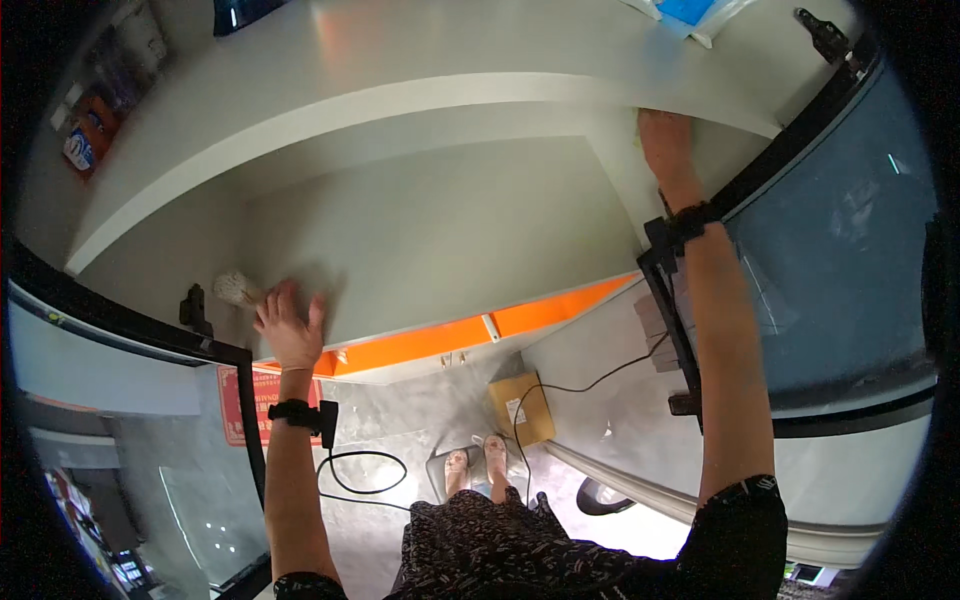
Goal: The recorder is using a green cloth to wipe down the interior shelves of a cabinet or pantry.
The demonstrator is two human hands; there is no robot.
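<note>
My left hand [289, 328] rests with fingers apart on the lower shelf [442, 217] of a pale cabinet, near its front left corner. Just beyond its fingertips sits a whitish, rough-textured round object [235, 288]; whether they touch is hard to tell. My right hand [667, 142] reaches under the upper shelf [465, 84] at the right side of the cabinet. The shelf's front edge hides its fingers. A sliver of something yellow-green [637, 135] shows beside that hand, too small to name.
Black-framed glass doors [832, 262] stand swung out at both sides, with dark hinges [195, 311]. Orange-packaged goods [94, 135] and a blue-and-clear package [686, 11] lie on the upper shelf. Below are an orange-lined drawer [427, 341], a cardboard box [523, 409] and loose cables [367, 453].
</note>
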